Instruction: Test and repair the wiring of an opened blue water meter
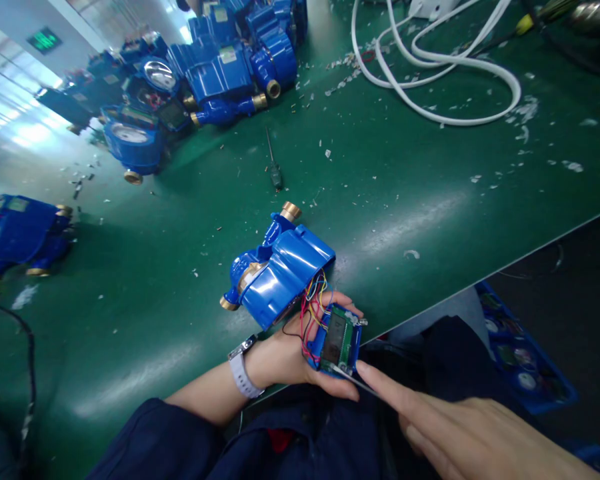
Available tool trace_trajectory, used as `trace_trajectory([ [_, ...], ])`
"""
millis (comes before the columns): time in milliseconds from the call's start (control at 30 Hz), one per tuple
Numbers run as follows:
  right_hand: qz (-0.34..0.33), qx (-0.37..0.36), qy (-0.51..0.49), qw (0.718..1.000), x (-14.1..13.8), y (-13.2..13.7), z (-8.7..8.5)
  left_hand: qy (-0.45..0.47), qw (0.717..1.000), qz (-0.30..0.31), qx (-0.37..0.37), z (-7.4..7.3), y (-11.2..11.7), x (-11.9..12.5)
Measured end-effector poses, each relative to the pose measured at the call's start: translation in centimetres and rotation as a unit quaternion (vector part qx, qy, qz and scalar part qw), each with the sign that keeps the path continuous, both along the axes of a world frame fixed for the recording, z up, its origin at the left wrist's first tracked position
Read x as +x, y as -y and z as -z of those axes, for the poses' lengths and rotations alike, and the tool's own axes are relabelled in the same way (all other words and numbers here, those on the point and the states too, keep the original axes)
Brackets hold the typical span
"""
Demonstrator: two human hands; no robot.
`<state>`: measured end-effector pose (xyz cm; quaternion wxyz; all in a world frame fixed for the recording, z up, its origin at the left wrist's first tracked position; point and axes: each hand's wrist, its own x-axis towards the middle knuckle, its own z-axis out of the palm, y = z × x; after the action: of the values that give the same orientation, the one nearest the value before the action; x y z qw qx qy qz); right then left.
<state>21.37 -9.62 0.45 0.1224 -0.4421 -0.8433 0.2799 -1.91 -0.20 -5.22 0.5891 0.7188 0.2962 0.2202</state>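
My left hand, with a watch at the wrist, cradles a small blue housing that holds a green circuit board with a dark display. Red, yellow, blue and black wires run from it to a blue water meter with brass ends, which lies on the table just beyond. My right hand is closed around a thin metal-shafted tool, its handle hidden by the fingers. The tool's tip rests at the near corner of the board, and the index finger points along the shaft.
A screwdriver lies farther out on the green table. Several blue meters stand at the back left, another meter at the left. A white cable loops at the back right. Below the table edge is a blue crate.
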Motion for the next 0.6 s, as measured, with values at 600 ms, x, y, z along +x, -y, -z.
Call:
trace_trajectory([
  [600, -0.056, 0.091, 0.062, 0.992, -1.3, -1.6, -0.5, -0.042, 0.991, 0.074, 0.104, -1.6, -0.6, -0.7],
])
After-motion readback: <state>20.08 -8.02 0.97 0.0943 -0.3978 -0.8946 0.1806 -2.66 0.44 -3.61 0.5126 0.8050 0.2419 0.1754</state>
